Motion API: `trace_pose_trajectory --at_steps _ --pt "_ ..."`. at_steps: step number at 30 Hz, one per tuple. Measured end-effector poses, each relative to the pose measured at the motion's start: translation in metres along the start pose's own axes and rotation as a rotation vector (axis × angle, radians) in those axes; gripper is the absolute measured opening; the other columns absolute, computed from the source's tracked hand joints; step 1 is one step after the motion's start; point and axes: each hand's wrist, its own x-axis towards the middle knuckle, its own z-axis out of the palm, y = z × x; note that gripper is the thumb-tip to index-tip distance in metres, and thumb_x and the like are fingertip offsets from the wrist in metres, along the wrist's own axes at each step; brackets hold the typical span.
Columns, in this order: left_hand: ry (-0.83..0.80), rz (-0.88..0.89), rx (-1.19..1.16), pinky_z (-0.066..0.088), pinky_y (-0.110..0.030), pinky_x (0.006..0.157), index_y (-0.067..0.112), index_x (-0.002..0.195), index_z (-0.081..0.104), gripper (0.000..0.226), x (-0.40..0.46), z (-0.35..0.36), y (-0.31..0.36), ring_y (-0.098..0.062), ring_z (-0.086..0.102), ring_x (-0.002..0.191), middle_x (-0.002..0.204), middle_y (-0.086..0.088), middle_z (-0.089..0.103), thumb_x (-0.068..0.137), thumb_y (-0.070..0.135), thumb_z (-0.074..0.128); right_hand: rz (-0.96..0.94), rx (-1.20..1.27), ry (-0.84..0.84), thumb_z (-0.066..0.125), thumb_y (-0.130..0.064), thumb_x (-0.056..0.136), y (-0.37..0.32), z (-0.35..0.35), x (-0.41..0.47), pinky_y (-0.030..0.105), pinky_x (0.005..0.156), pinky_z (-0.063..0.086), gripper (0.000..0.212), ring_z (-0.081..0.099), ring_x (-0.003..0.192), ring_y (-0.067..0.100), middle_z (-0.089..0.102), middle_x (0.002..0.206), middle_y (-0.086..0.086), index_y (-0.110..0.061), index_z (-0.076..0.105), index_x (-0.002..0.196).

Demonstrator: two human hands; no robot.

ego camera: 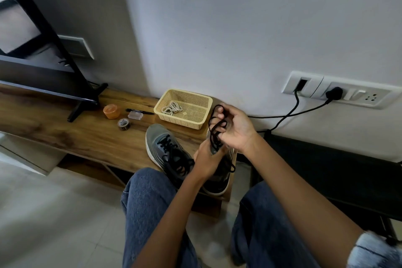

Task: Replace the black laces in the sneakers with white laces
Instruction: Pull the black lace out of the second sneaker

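Two grey sneakers stand on the wooden bench point(91, 135). The left sneaker point(165, 150) still carries its black lace. The right sneaker point(219, 180) is mostly hidden behind my hands. My right hand point(235, 128) is raised above it and holds loops of a loose black lace point(215, 128) wound round its fingers. My left hand point(206, 161) is just below and grips the lower part of that lace at the shoe. White laces point(173, 108) lie coiled in the beige basket point(204, 102) behind the shoes.
A TV stand leg point(87, 102), an orange jar point(112, 111), a small tape roll point(123, 124), a clear box point(135, 114) and a black pen point(141, 111) lie left of the basket. Black cables point(289, 115) run from a wall socket point(335, 93). My knees in jeans are below.
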Motion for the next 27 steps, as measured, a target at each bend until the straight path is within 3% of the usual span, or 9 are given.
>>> trace_pose_trajectory --at_steps 3,7,11,13,16,19,21,23,27 --pt "0.054 -0.082 0.187 0.049 -0.046 0.09 0.025 0.102 0.064 0.047 0.003 -0.003 -0.007 -0.018 0.064 0.096 0.097 0.0 0.069 0.08 0.064 0.049 -0.069 -0.111 0.164 0.038 -0.023 0.099 -0.005 -0.004 0.002 0.017 0.04 0.022 0.035 0.035 0.04 0.007 0.043 0.052 -0.003 -0.013 0.047 0.067" --pt "0.132 -0.104 0.57 0.048 -0.045 0.084 0.014 0.106 0.064 0.035 0.001 -0.007 -0.009 -0.026 0.059 0.099 0.102 -0.005 0.066 0.092 0.045 0.055 -0.276 -0.351 0.514 0.041 -0.017 0.101 -0.001 -0.023 0.008 0.019 0.047 0.032 0.032 0.045 0.052 0.012 0.048 0.064 0.002 -0.011 0.049 0.071" --pt "0.176 -0.171 0.661 0.051 -0.041 0.084 0.014 0.113 0.065 0.034 -0.007 -0.007 -0.011 -0.027 0.058 0.104 0.106 -0.01 0.062 0.09 0.039 0.062 -0.333 -0.827 0.614 0.044 -0.013 0.099 0.023 -0.057 0.003 0.026 0.055 0.046 0.026 0.054 0.059 0.015 0.057 0.073 0.008 -0.002 0.055 0.077" --pt "0.169 -0.198 0.688 0.05 -0.039 0.086 0.014 0.114 0.065 0.033 -0.01 -0.007 -0.012 -0.026 0.057 0.106 0.11 -0.01 0.061 0.09 0.037 0.063 -0.353 -1.214 0.584 0.048 -0.013 0.096 0.037 -0.073 -0.002 0.037 0.065 0.046 0.028 0.053 0.065 0.019 0.056 0.074 0.013 0.005 0.058 0.077" --pt "0.15 -0.209 0.694 0.05 -0.036 0.086 0.016 0.113 0.065 0.028 -0.011 -0.008 -0.01 -0.024 0.06 0.104 0.112 -0.007 0.062 0.091 0.033 0.063 -0.427 -1.653 0.455 0.052 -0.011 0.094 0.056 -0.086 -0.012 0.028 0.073 0.037 0.021 0.052 0.084 0.017 0.06 0.088 0.01 0.001 0.068 0.087" --pt "0.105 -0.23 0.686 0.048 -0.034 0.086 0.016 0.12 0.062 0.03 -0.012 -0.008 -0.007 -0.024 0.06 0.108 0.117 -0.006 0.063 0.092 0.029 0.062 -0.565 -2.04 0.276 0.048 -0.018 0.087 0.072 -0.094 -0.022 0.036 0.081 0.048 0.029 0.059 0.096 0.025 0.064 0.1 0.01 -0.003 0.071 0.096" --pt "0.066 -0.221 0.699 0.047 -0.035 0.087 0.015 0.123 0.061 0.029 -0.014 -0.007 -0.005 -0.026 0.059 0.111 0.119 -0.008 0.063 0.095 0.021 0.056 -0.666 -2.267 0.15 0.058 -0.023 0.072 0.077 -0.1 -0.027 0.039 0.079 0.053 0.03 0.066 0.099 0.03 0.07 0.099 0.009 -0.007 0.074 0.092" --pt "0.014 -0.205 0.717 0.047 -0.036 0.09 0.014 0.124 0.059 0.03 -0.015 -0.006 -0.005 -0.028 0.058 0.113 0.122 -0.011 0.063 0.097 0.013 0.048 -0.562 -2.398 0.025 0.068 -0.018 0.071 0.084 -0.106 -0.029 0.041 0.093 0.047 0.037 0.06 0.115 0.029 0.067 0.114 0.009 -0.007 0.07 0.107" --pt "-0.101 -0.193 0.666 0.045 -0.037 0.098 0.013 0.132 0.057 0.04 -0.016 -0.006 -0.007 -0.029 0.054 0.118 0.129 -0.013 0.059 0.097 0.005 0.039 -0.273 -2.464 -0.042 0.05 -0.028 0.093 0.084 -0.107 -0.025 0.042 0.111 0.017 0.039 0.032 0.136 0.018 0.049 0.14 -0.001 -0.018 0.053 0.131"
